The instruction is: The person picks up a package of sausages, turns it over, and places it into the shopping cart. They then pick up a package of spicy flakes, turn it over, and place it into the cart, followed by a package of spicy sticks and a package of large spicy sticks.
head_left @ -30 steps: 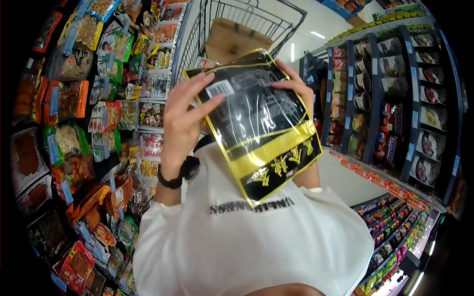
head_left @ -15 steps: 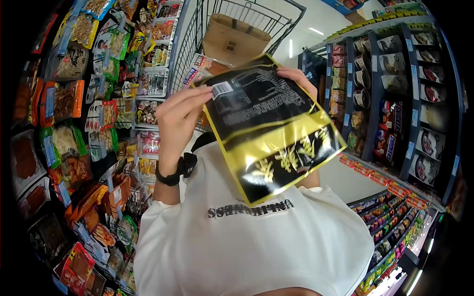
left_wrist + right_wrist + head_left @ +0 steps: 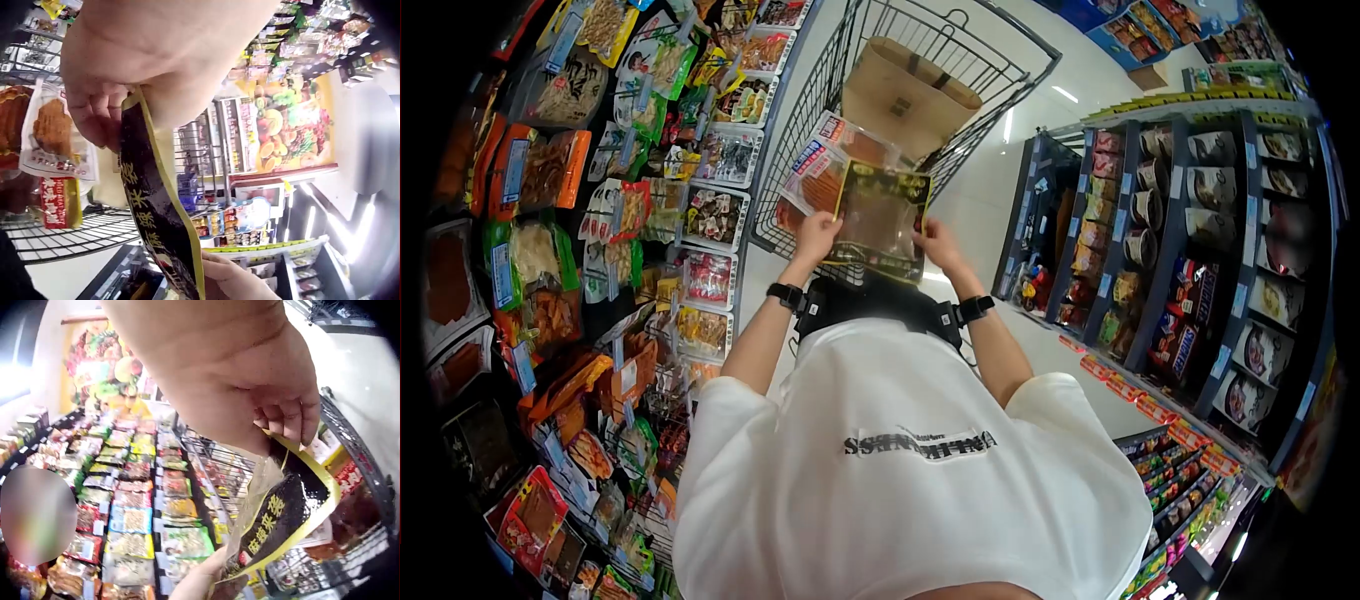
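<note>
Both hands hold a black food pouch with yellow edges, low over the near end of the shopping cart. My left hand pinches its left edge and my right hand pinches the right one. In the head view a see-through window shows in the middle of the pouch. The left wrist view has the pouch nearly edge-on, its yellow border between thumb and fingers. Yellow characters show on the pouch in the right wrist view, where the fingers curl over its top corner.
In the wire cart lie a brown paper bag and flat packs of reddish food. Hanging snack packets line the left side close by. Shelves of packaged food stand to the right.
The pouch has moved away from the chest, down toward the cart, and now shows its windowed face instead of the barcode side. Both hands have lowered with it, gripping its side edges.
</note>
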The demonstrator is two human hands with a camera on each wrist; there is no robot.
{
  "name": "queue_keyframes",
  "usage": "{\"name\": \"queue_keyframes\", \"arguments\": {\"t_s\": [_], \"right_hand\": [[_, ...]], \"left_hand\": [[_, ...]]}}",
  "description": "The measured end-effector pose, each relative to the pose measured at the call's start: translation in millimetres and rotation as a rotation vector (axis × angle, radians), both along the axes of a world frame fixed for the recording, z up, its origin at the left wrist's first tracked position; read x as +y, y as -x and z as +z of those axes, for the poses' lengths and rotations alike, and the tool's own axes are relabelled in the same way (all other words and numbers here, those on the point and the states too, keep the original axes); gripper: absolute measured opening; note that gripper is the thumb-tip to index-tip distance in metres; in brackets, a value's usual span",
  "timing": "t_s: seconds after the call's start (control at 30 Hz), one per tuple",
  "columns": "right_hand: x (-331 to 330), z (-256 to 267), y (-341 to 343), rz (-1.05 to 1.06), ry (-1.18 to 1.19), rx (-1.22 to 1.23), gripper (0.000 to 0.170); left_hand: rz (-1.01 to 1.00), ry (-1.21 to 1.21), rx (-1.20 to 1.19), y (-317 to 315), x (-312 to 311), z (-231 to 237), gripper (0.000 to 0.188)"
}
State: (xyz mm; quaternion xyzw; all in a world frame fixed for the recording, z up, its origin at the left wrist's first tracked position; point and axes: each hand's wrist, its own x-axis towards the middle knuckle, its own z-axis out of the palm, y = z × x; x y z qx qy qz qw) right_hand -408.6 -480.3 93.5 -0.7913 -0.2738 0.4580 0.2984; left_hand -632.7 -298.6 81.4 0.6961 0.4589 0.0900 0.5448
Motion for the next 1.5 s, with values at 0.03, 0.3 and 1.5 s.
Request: {"name": "queue_keyframes", "arguments": {"t_s": [0.03, 0.3, 1.5], "right_hand": [[-2.1, -6.7, 5.1, -0.02, -0.001, 0.035, 0.019], [-2.4, -23.6, 30.6, 0.075, 0.048, -0.01, 0.024], [-22.3, -40.3, 63.8, -0.059, 0.19, 0.502, 0.035]], "left_hand": [[0.008, 0.036, 0.022, 4.9, -4.1, 1.7, 0.021], [-0.023, 0.029, 0.178, 30.2, -16.7, -21.1, 0.012], [-0.49, -0.044, 0.336, 41.3, -70.5, -60.7, 0.036]]}}
